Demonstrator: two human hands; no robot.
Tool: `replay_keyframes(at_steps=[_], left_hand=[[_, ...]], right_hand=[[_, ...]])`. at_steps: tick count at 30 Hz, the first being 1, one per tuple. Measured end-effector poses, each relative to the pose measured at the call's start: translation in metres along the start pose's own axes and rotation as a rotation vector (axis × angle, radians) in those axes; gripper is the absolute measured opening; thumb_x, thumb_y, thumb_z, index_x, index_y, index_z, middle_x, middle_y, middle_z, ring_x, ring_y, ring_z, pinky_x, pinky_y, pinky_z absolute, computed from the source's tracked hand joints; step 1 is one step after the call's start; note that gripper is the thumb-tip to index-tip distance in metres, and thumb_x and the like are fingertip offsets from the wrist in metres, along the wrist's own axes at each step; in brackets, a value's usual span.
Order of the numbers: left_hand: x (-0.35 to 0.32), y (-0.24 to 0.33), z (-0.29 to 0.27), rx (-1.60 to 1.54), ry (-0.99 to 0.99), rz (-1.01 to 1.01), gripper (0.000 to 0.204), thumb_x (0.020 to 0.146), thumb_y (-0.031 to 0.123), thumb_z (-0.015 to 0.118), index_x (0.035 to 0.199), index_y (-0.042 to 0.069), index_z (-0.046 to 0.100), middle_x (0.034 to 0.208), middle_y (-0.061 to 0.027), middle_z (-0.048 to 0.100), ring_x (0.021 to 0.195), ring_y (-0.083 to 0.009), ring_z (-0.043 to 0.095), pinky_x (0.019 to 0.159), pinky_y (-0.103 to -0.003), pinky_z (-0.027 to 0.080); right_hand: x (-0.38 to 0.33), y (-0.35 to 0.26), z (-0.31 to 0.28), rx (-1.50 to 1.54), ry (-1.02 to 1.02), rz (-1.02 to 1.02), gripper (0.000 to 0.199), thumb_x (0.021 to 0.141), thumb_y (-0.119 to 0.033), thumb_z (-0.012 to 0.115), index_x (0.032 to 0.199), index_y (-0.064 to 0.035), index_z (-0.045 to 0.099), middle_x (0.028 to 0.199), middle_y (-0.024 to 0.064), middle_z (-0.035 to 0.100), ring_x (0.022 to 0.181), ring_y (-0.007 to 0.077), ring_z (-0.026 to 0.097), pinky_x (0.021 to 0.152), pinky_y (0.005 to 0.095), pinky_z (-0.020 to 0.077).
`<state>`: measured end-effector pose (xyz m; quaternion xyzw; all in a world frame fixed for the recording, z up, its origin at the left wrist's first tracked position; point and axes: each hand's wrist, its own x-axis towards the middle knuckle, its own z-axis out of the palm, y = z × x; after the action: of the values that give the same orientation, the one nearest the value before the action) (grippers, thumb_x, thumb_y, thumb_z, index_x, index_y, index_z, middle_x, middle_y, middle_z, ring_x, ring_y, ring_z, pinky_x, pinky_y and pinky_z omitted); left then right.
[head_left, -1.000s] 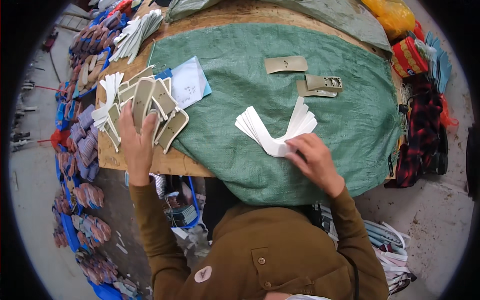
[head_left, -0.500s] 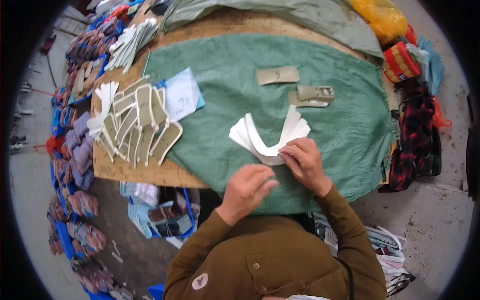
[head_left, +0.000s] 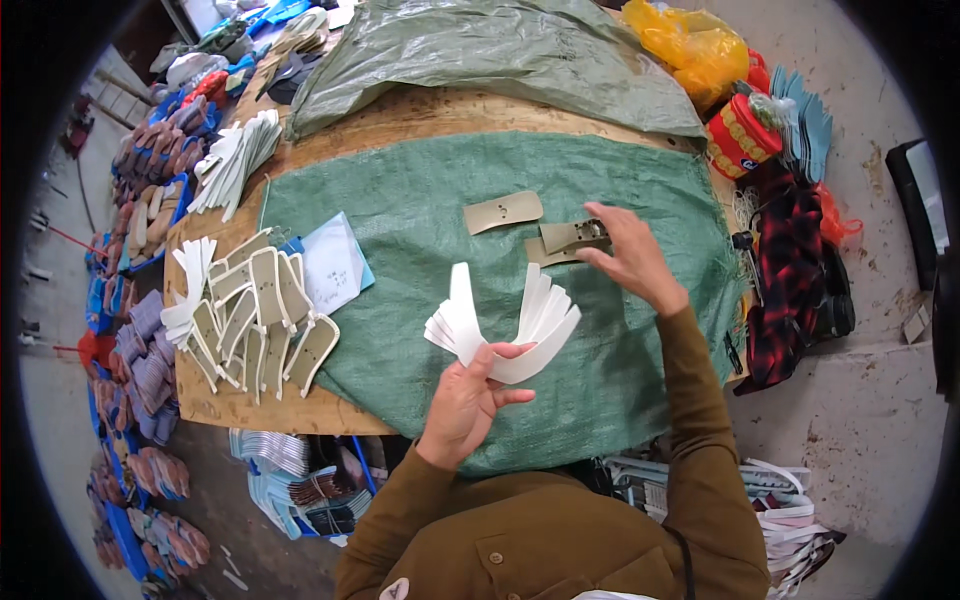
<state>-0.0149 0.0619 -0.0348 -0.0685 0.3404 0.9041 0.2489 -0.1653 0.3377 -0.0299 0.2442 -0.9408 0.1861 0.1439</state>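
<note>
My left hand (head_left: 463,403) is closed on a bundle of curved white strips (head_left: 535,352), thumb on top, above the green woven cloth (head_left: 400,205). The strips bend into a U, and their ends fan out away from me. Farther right, my right hand (head_left: 640,262) reaches over the cloth with thumb and forefinger spread at the right end of an olive curved piece (head_left: 560,238) with dark marks. Whether the fingertips touch it I cannot tell. Partly under that piece lies a second olive piece (head_left: 535,252). Another olive piece (head_left: 502,212) rests just to the left.
White-edged olive pieces (head_left: 265,285) are heaped on the wooden table (head_left: 235,405) at left, beside a paper sheet (head_left: 332,262). More white strips (head_left: 238,160) lie behind. A red tub (head_left: 740,135) and yellow bag (head_left: 690,45) stand far right; a blue-rimmed basket (head_left: 365,465) sits below the table.
My left hand has taken hold of the white strips. The right hand has let go of them and moved away and right to the olive pieces. The whole view has shifted.
</note>
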Motion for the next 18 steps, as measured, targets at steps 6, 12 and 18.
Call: replay_keyframes(at_steps=[6, 12, 18], left_hand=[[-0.002, -0.004, -0.008, -0.057, 0.031, -0.021, 0.037, 0.105, 0.033, 0.043, 0.122, 0.002, 0.057, 0.131, -0.0148, 0.058, 0.11, -0.0194, 0.061, 0.086, -0.034, 0.057], [-0.014, 0.0, -0.001, -0.063, 0.131, 0.038, 0.039, 0.104, 0.031, 0.045, 0.128, 0.001, 0.052, 0.133, -0.0172, 0.055, 0.118, -0.0216, 0.057, 0.097, -0.033, 0.053], [-0.033, 0.013, -0.007, -0.403, 0.136, 0.059, 0.045, 0.106, 0.029, 0.038, 0.139, -0.001, 0.036, 0.144, -0.0242, 0.041, 0.136, -0.0297, 0.041, 0.114, -0.043, 0.04]], right_hand=[[0.009, -0.004, 0.003, -0.154, -0.249, -0.001, 0.045, 0.077, -0.021, 0.074, 0.114, -0.0036, 0.056, 0.104, 0.012, 0.053, 0.104, 0.0323, 0.052, 0.088, 0.0431, 0.0447], [-0.009, 0.005, 0.002, 0.261, -0.01, 0.182, 0.034, 0.084, -0.018, 0.07, 0.111, -0.0035, 0.054, 0.102, 0.01, 0.058, 0.097, 0.0241, 0.058, 0.085, 0.0361, 0.0459], [-0.054, -0.008, 0.011, 1.073, 0.392, 0.551, 0.029, 0.099, -0.016, 0.049, 0.123, 0.0002, 0.051, 0.113, 0.0087, 0.062, 0.102, 0.0141, 0.057, 0.09, 0.0296, 0.0446]])
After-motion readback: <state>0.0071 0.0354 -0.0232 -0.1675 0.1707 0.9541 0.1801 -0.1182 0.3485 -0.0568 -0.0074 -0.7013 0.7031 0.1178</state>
